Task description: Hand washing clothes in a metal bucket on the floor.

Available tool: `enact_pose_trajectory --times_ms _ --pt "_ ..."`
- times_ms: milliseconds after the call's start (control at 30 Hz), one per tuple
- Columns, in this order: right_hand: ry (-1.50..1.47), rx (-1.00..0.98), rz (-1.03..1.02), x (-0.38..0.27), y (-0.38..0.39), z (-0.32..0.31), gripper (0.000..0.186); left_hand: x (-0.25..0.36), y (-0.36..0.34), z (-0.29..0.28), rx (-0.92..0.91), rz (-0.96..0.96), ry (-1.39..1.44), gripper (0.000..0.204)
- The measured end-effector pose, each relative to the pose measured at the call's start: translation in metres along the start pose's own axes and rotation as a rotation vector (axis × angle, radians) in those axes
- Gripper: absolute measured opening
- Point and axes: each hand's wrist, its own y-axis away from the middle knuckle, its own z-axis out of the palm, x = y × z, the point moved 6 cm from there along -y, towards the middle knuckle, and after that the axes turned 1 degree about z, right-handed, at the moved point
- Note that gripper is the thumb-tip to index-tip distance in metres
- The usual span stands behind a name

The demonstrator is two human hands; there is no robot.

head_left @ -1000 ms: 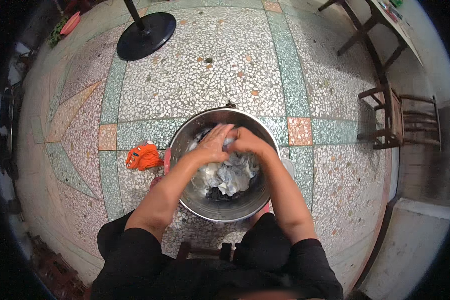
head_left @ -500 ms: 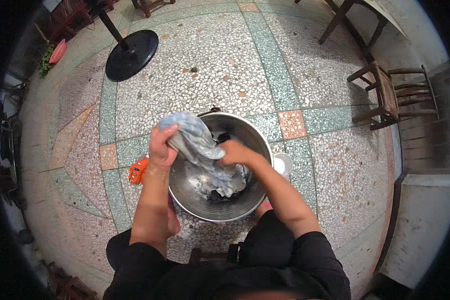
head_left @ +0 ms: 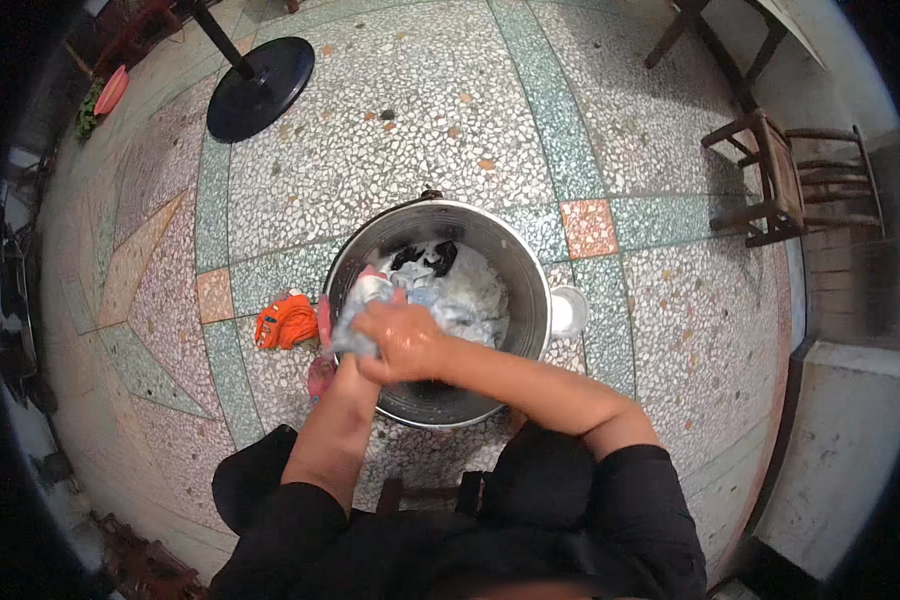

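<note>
Over the left side of a large round metal pot (head_left: 544, 275), my hands are together on a wet light blue-grey cloth (head_left: 348, 333). My right hand (head_left: 407, 342) is closed on the cloth, its fingers curled and somewhat blurred. Behind it, my left hand (head_left: 372, 273) is mostly hidden; only pinkish finger parts show around the cloth. Further wet pale cloth (head_left: 475, 300) lies in the pot, beside a black piece of cloth (head_left: 440, 259) near the far wall.
An orange bundle (head_left: 287, 323) lies left of the pot, and a white container (head_left: 568, 312) stands close on its right. Farther off are a round black stand base (head_left: 261, 90), a wooden chair (head_left: 770, 180) and a pink basin (head_left: 112, 91).
My hands have come together at the pot's left side; before, they held the cloth stretched between them. My right hand moved left, lowering the cloth and uncovering more of the pot's contents.
</note>
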Motion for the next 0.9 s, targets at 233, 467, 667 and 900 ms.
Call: enact_pose_trajectory --times_ms 233,467,667,900 --pt "0.115 0.21 0.375 0.075 0.011 -0.007 0.027 -0.04 0.007 0.013 0.245 -0.036 0.079 0.031" --pt "-0.019 0.264 0.465 0.1 0.009 -0.012 0.03 -0.035 0.022 0.065 0.142 0.024 0.085 0.022" --pt "-0.905 0.158 0.671 0.155 0.028 -0.016 0.026 0.015 0.018 0.077 0.044 -0.043 0.21 0.018" --pt "-0.996 0.332 0.502 0.181 0.028 -0.059 0.007 -0.024 -0.012 0.034 0.023 -0.074 0.099 0.028"
